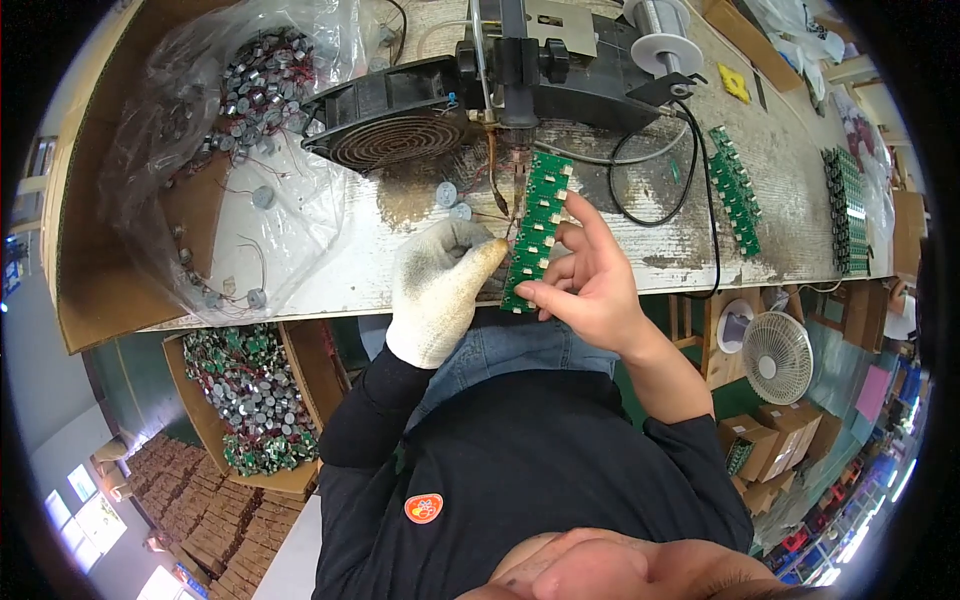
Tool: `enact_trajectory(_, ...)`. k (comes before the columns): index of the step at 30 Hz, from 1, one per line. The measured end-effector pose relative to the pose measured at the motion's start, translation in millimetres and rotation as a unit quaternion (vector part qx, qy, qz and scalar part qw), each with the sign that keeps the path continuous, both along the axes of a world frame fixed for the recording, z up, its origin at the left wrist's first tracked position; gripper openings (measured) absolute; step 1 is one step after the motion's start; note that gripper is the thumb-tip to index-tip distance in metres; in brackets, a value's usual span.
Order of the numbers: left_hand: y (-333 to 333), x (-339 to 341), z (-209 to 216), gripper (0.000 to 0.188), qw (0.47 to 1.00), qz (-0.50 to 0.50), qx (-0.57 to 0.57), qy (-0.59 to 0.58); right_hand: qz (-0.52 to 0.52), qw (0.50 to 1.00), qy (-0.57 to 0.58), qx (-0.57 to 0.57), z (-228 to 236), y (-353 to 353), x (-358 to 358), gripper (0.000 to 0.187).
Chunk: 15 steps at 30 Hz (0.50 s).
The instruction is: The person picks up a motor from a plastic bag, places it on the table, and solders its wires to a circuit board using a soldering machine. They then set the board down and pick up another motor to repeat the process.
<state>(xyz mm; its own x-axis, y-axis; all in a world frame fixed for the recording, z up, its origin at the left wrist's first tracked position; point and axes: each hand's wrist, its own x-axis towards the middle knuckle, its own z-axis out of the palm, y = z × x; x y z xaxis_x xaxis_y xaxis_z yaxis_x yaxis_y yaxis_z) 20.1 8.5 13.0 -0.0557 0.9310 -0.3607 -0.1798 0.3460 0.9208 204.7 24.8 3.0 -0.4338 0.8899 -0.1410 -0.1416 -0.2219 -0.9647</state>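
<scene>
My right hand [592, 275], bare, grips a long green circuit board strip [541, 215] by its lower end, thumb on the face and fingers behind. Small pale connectors line the strip's right edge. In a white work glove, my left hand [440, 285] pinches a thin dark wire [511, 231] at the strip's left edge; what lies inside the fingers is hidden. Just above, the soldering tip [501, 200] of a bench-mounted soldering machine [517, 70] points down beside the board. Two small round silver motors [447, 194] lie on the bench left of it.
A black fan [390, 115] stands left of the machine, a solder wire spool [665, 50] right. A plastic-lined carton [120, 240] holds wired motors; another box [250, 400] of parts sits below. More board strips [735, 190] and a black cable [714, 240] are at right.
</scene>
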Motion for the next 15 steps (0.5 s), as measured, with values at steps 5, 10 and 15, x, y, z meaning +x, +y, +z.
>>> enact_trajectory(5,1.3,3.2,-0.1,0.010,1.000,0.017,0.010,-0.013,-0.005,1.000,0.021,-0.009,1.1,-1.8,-2.1,0.091)
enact_trajectory(10,2.9,2.3,4.2,0.010,1.000,-0.004,0.026,0.004,-0.002,1.000,0.021,-0.002,0.4,-2.3,-1.3,0.091)
enact_trajectory(15,6.8,1.1,4.5,0.011,0.999,-0.019,0.024,0.019,-0.005,1.000,0.018,-0.002,1.1,-1.2,-1.9,0.091)
